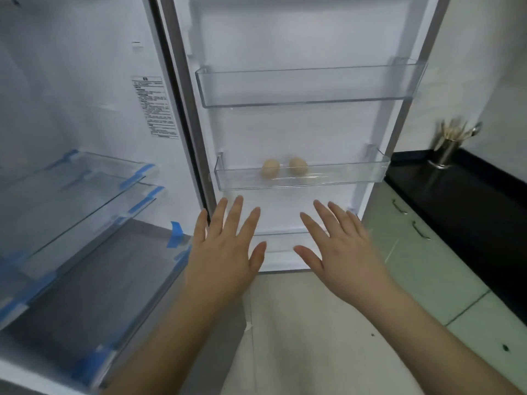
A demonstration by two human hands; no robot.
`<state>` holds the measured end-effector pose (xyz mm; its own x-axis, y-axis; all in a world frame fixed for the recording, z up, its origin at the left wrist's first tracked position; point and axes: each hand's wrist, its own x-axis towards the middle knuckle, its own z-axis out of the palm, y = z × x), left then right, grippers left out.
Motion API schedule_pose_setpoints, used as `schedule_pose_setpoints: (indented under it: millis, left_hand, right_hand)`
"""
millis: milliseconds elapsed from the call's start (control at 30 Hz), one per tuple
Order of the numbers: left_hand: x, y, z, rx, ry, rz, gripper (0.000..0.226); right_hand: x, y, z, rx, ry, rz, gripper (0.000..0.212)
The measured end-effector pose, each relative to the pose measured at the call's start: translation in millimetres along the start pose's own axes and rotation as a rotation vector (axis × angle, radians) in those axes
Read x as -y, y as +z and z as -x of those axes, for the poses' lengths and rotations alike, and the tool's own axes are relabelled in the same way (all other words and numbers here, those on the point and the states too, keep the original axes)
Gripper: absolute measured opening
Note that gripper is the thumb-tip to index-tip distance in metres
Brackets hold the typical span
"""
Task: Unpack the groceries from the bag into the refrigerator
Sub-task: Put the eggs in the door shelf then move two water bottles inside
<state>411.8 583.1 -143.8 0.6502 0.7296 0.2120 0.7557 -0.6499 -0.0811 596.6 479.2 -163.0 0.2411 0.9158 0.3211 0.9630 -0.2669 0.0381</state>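
Hovering flat, fingers spread: left hand point(225, 252), right hand point(342, 252).

From my feed, the floor point(308, 332) fills the 6 o'clock area, pale tiles with thin grout lines and a few dark specks. At 3 o'clock runs a glossy black desk point(467, 201), and a steel utensil holder point(445, 155) stands on it near its far end, blurred cutlery poking out. Below the desk sit pale green cabinet doors point(405, 232) with slim metal handles. Behind, at 2 o'clock, I see a white wall point(484, 67). Light is soft and even.
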Motion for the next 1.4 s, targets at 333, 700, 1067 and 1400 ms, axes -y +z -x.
schedule_pose_setpoints:
  millis: [333, 700, 1067, 1400]
  left_hand:
    - [-67, 0, 26, -0.116, 0.148, 0.056, 0.064]
    - [-215, -30, 97, -0.082, 0.399, 0.174, 0.07]
    - [-329, -46, 144, -0.087, 0.616, 0.201, 0.063]
    - [-404, -46, 140, -0.098, 0.902, 0.292, 0.063]
  right_hand:
    - [-29, -32, 87, -0.041, 0.175, -0.001, 0.059]
    - [-106, -72, 233, -0.015, 0.443, 0.063, 0.056]
    - [-157, -103, 354, -0.006, 0.66, 0.134, 0.058]
    - [-169, -123, 409, -0.04, 0.983, 0.239, 0.056]
